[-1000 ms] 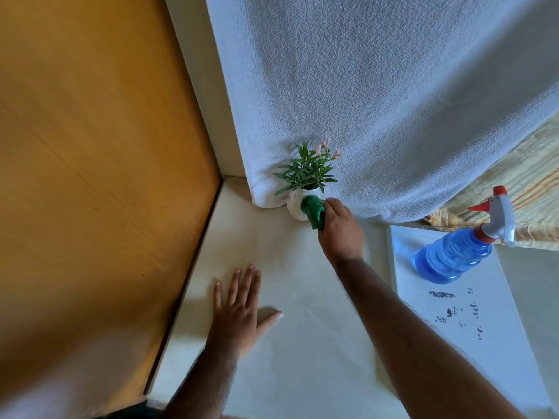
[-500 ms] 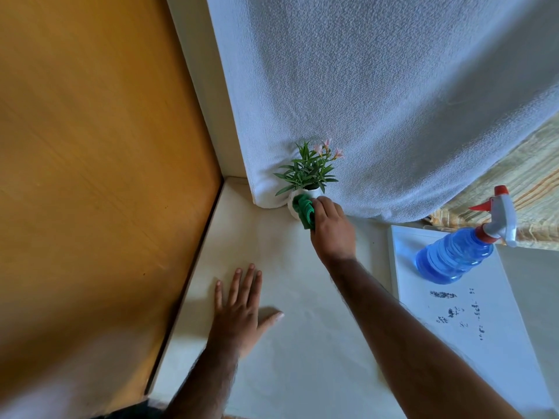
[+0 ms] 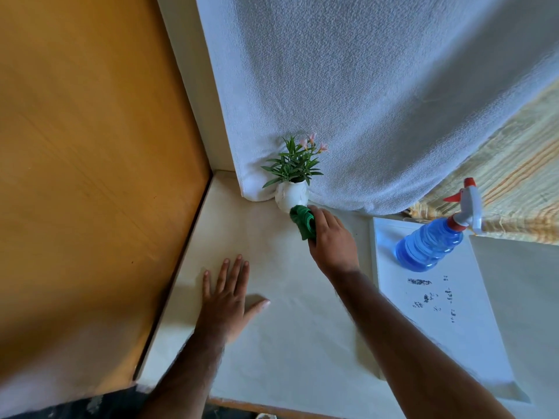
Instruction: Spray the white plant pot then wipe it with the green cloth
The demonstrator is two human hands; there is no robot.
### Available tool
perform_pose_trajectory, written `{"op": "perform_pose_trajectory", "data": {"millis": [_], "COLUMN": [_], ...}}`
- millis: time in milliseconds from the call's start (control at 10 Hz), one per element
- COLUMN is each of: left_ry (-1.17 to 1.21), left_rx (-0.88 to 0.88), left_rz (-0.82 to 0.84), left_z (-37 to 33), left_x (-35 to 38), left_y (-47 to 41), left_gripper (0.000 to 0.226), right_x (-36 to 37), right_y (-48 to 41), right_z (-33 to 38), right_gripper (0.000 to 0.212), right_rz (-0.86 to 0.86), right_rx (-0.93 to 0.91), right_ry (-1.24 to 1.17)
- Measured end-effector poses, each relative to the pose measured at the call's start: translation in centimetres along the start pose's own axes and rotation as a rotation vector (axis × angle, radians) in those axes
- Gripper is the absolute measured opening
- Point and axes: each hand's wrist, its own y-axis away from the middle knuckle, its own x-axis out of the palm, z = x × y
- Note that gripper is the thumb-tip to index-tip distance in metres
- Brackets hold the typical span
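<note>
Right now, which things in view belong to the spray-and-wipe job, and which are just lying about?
Part of the job:
white plant pot
green cloth, bunched in the right hand against the pot's lower side
blue spray bottle, standing apart on the white board

Just lying about:
white towel hanging behind
striped fabric
left hand, flat on the table

The right hand (image 3: 332, 241) reaches forward on an outstretched arm, fingers curled closed around a bunched green cloth (image 3: 303, 221). The left hand (image 3: 227, 298) lies flat, palm down, fingers spread, thumb out.
</note>
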Motion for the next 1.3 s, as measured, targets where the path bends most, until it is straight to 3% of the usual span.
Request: {"op": "perform_pose_trajectory", "data": {"millis": [200,500,800,1000,1200,1300], "left_ry": [0.045,-0.002,0.000,0.017,-0.007,0.010], "left_rx": [-0.004,-0.062,-0.065,-0.061,-0.067,-0.073], "left_rz": [0.017,0.047,0.083,0.116,0.154,0.189], "left_z": [-0.1,-0.5,-0.1,-0.1,-0.3,-1.4], "left_x": [0.0,-0.4,0.1,-0.1,-0.5,-1.8], "left_y": [0.0,-0.1,-0.7,-0.7,-0.8,-0.2], "left_gripper": [0.105,0.113,0.110,0.104,0.101,0.106], "right_x": [-6.3,-12.1,-9.4,-8.6,-8.8,-10.2], "right_y": [4.9,14.9,19.0,21.5,21.4,20.8], "right_z": [-1.6,-10.5,-13.9,-14.6,-15.0,-14.3], "right_gripper": [0.052,0.056,0.059,0.075,0.084,0.094], "right_rz": [-0.079,-0.009,0.233,0.374,0.549,0.531], "right_rx": [-0.003,0.048,0.115,0.120,0.079,0.097], "right_ry": [-0.005,0.183,0.160,0.107,0.224,0.201]}}
